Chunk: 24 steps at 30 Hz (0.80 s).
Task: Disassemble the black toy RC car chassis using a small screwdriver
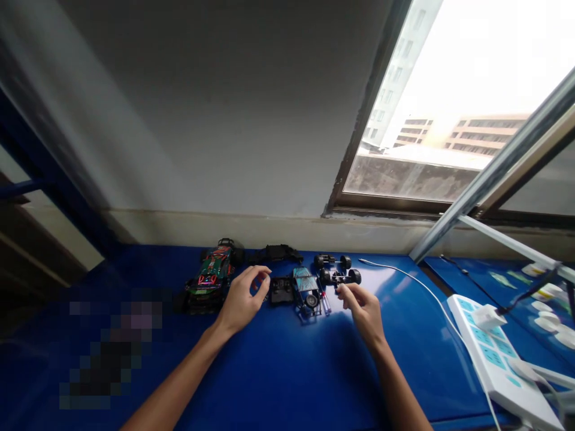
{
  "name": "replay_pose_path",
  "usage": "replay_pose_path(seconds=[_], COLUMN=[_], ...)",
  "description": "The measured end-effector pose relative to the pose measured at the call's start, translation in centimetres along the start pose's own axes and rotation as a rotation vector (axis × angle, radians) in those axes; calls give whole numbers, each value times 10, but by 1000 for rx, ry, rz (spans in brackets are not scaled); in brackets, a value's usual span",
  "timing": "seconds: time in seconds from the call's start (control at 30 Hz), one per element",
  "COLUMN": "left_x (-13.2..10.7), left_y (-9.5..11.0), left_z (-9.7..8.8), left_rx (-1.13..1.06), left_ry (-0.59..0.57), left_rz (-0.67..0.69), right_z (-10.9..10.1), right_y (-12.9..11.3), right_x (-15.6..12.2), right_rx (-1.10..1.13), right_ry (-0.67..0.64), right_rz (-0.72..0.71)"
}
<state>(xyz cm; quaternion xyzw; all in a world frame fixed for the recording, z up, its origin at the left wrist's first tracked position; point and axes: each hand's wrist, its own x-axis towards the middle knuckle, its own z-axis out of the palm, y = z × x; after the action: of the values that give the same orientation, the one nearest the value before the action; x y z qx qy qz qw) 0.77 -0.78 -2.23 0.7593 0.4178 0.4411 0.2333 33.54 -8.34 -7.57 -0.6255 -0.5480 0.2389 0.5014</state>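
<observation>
My left hand [242, 298] hovers over the blue table [278, 371] with thumb and fingers curved apart, empty, between a green and red toy car [210, 275] and a small black part [281, 290]. My right hand [363, 308] lies a little right of a dismantled toy car chassis [308, 287] with a screwdriver [325, 302] beside it. Its fingers are curled together near a black wheel axle [340, 277]; whether they hold anything is hidden. A second wheel axle [332, 261] and a black body piece [276, 253] lie further back.
A white power strip [498, 359] with plugged cables lies at the right, and a white cable [404, 275] runs across the table. Small white pieces [545, 305] sit far right. A wall and a window stand behind. A blurred patch covers the left of the table.
</observation>
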Motion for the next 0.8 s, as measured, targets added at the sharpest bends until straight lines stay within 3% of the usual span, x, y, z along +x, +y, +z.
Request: replay_pose_path(seconds=[0.17, 0.3, 0.53, 0.8], left_x=[-5, -11, -27, -27], left_y=[-3, 1, -2, -11], left_z=[-2, 13, 24, 27], left_rx=[4, -36, -62, -55], left_ry=[106, 113, 128, 85], left_rz=[-58, -67, -103, -143], right_z=[27, 43, 37, 41], right_y=[16, 21, 21, 15], right_x=[29, 25, 11, 9], right_rx=[142, 188, 194, 196], right_ry=[15, -16, -84, -85], right_rz=[-17, -38, -29, 29])
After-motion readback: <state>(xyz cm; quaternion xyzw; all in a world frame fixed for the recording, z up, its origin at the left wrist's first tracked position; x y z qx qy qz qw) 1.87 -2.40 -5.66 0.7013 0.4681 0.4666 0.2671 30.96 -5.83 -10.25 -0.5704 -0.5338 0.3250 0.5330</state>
